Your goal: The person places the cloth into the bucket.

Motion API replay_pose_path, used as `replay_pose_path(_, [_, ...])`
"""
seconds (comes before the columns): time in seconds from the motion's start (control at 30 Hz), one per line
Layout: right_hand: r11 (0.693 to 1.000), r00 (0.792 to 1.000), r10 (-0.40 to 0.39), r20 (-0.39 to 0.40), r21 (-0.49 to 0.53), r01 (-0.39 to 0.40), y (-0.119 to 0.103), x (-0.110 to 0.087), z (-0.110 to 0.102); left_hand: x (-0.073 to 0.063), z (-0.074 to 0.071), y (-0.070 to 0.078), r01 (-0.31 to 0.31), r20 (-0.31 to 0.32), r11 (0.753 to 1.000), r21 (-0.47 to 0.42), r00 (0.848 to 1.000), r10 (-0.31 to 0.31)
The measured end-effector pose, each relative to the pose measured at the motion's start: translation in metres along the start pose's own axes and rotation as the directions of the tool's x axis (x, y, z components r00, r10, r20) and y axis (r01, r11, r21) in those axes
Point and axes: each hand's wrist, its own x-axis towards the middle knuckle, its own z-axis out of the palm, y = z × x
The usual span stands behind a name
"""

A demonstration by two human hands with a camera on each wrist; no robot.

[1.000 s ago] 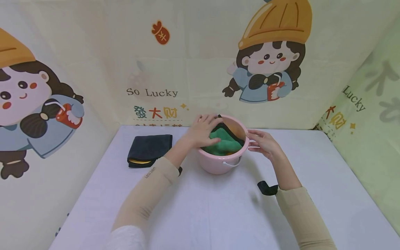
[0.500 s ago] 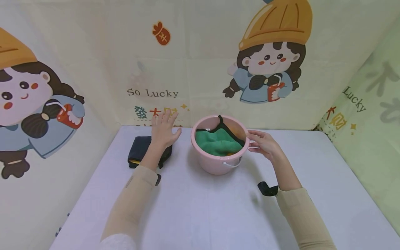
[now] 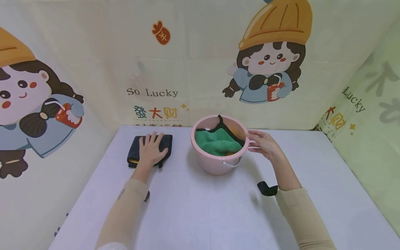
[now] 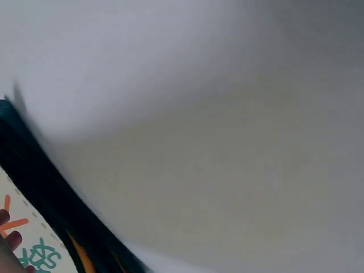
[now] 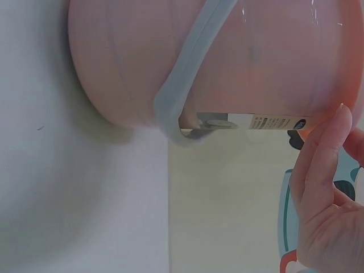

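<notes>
My left hand point(image 3: 150, 151) lies over a folded dark cloth point(image 3: 134, 148) on the left of the table, fingers spread and straight. A yellow layer shows at the cloth's front fold. In the left wrist view, the cloth point(image 4: 51, 193) crosses the lower left corner, with a few fingertips at the frame's edge. A pink bucket point(image 3: 215, 164) stands upright near the table's back edge, a green cloth point(image 3: 218, 141) with black trim inside it. My right hand point(image 3: 265, 145) touches the bucket's right side near the rim with nearly straight fingers. Its fingertips point(image 5: 342, 116) meet the pink wall in the right wrist view.
The white table point(image 3: 200, 211) runs back to a printed fabric backdrop point(image 3: 200, 80), with more fabric at both sides. A pale bucket handle point(image 5: 190, 68) hangs down along the bucket's side. A black strap point(image 3: 267, 189) sticks out by the right sleeve.
My left hand has left the green cloth in the bucket, swung left, and come down onto the folded dark cloth. The right hand and bucket have stayed in place.
</notes>
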Motion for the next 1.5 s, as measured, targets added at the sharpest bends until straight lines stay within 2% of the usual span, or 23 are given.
replay_pose_path(0.17, [1.0, 1.0, -0.001, -0.002, 0.006, 0.001, 0.0, 0.001, 0.0, -0.009, 0.01, -0.008, 0.012, 0.062, 1.0, -0.002, 0.998, -0.012])
replay_pose_path(0.4, [1.0, 1.0, 0.0, -0.009, -0.003, 0.0, 0.001, 0.001, 0.0, -0.014, 0.014, -0.015, 0.02, 0.14, 1.0, -0.017, 0.99, -0.017])
replay_pose_path(0.63, [1.0, 1.0, -0.009, 0.003, -0.007, 0.009, 0.0, 0.001, -0.001, -0.015, 0.015, -0.014, 0.012, 0.17, 0.999, -0.052, 0.986, -0.003])
replay_pose_path(0.8, [1.0, 1.0, -0.019, 0.004, -0.01, 0.019, 0.0, 0.002, -0.002, -0.012, 0.014, -0.01, -0.001, 0.165, 0.998, -0.063, 0.986, 0.011])
replay_pose_path(0.97, [1.0, 1.0, -0.025, 0.003, 0.003, 0.025, 0.0, 0.002, -0.002, -0.012, 0.015, -0.011, -0.008, 0.152, 0.999, -0.033, 0.988, 0.013])
replay_pose_path(1.17, [1.0, 1.0, -0.023, 0.0, 0.005, 0.023, 0.001, 0.002, -0.002, -0.012, 0.018, -0.01, -0.028, 0.08, 1.0, -0.01, 0.996, 0.029])
replay_pose_path(1.3, [1.0, 1.0, -0.02, -0.002, 0.006, 0.02, 0.001, 0.001, -0.002, -0.012, 0.019, -0.008, -0.04, 0.058, 0.999, 0.002, 0.998, 0.04])
replay_pose_path(1.5, [1.0, 1.0, -0.012, 0.0, 0.001, 0.012, 0.001, 0.0, -0.001, -0.01, 0.022, -0.006, -0.035, 0.063, 0.999, 0.039, 0.997, 0.033])
